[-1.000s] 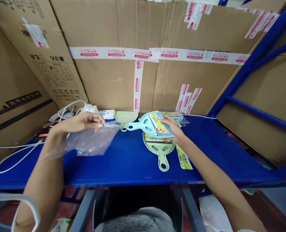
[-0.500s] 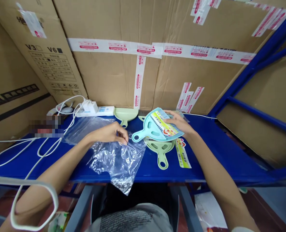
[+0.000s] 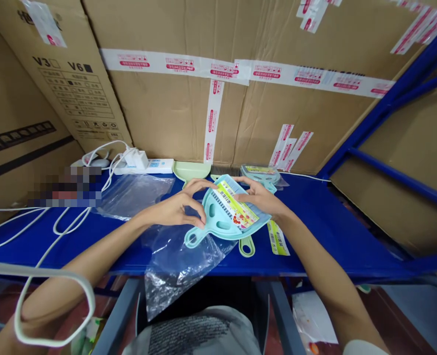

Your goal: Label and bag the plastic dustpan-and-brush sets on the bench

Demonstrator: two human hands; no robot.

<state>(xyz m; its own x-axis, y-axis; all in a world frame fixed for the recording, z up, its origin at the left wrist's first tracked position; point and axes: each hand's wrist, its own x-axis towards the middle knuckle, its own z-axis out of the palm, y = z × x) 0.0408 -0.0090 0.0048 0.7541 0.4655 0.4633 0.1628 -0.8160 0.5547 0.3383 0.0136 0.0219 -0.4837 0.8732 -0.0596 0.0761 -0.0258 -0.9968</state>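
Note:
A light-blue dustpan (image 3: 255, 231) with a matching small brush (image 3: 218, 217) nested in it hangs tilted over the blue table, its handle toward the lower left. Across it lies a yellow-and-white label card (image 3: 236, 207). My right hand (image 3: 258, 197) grips the pan's right side, thumb over the card. At the left edge, by the handle, my left hand (image 3: 181, 204) pinches the pan between thumb and fingers; some fingertips are hidden behind it. Below lies a clear plastic bag (image 3: 184, 266), drooping over the table's front edge. A green handle (image 3: 247, 246) shows under the pan.
At the back are a green dustpan (image 3: 191, 170), a bagged blue dustpan set (image 3: 260, 173) and a white power strip (image 3: 161, 165) with cables. Another clear bag (image 3: 133, 195) lies left, a label card (image 3: 278, 239) right. Cardboard (image 3: 166, 113) walls the back.
My left hand has let go of the plastic bag and moved onto the blue dustpan. The right hand has brought the pan lower and leftward, uncovering the bagged set behind.

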